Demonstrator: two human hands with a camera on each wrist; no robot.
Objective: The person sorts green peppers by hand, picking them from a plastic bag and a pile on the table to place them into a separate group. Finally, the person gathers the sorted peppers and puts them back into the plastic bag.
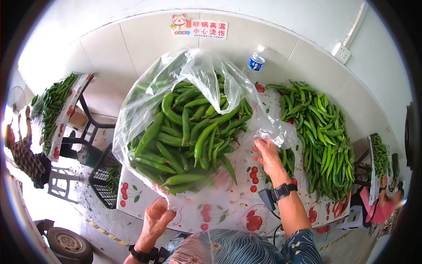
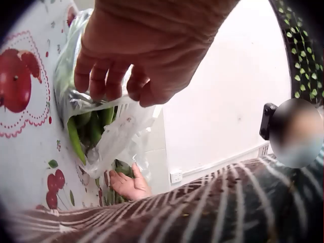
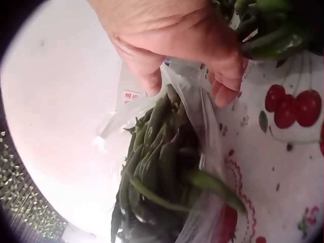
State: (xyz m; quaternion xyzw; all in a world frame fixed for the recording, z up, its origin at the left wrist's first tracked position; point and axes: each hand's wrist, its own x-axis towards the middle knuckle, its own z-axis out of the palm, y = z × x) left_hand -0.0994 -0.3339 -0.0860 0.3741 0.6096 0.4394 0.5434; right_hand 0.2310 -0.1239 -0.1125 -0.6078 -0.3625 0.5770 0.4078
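A large clear plastic bag (image 1: 147,94) full of long green peppers (image 1: 184,132) lies on the table, its mouth facing my body. At the near left edge of the mouth, my left hand (image 1: 157,218) grips the film with curled fingers. My right hand (image 1: 269,158) is at the right side of the mouth, thumb and fingers spread apart. In the right wrist view the bag's film (image 3: 202,126) passes between thumb and fingers of that hand. One pepper (image 3: 215,187) sticks out sideways at the opening.
A big heap of loose green peppers (image 1: 325,141) covers the table's right side. A water bottle (image 1: 256,59) stands at the back by the wall. Red-handled scissors (image 1: 337,209) lie at the right edge. A black crate (image 1: 103,176) sits on the floor at left. Other people work at side tables.
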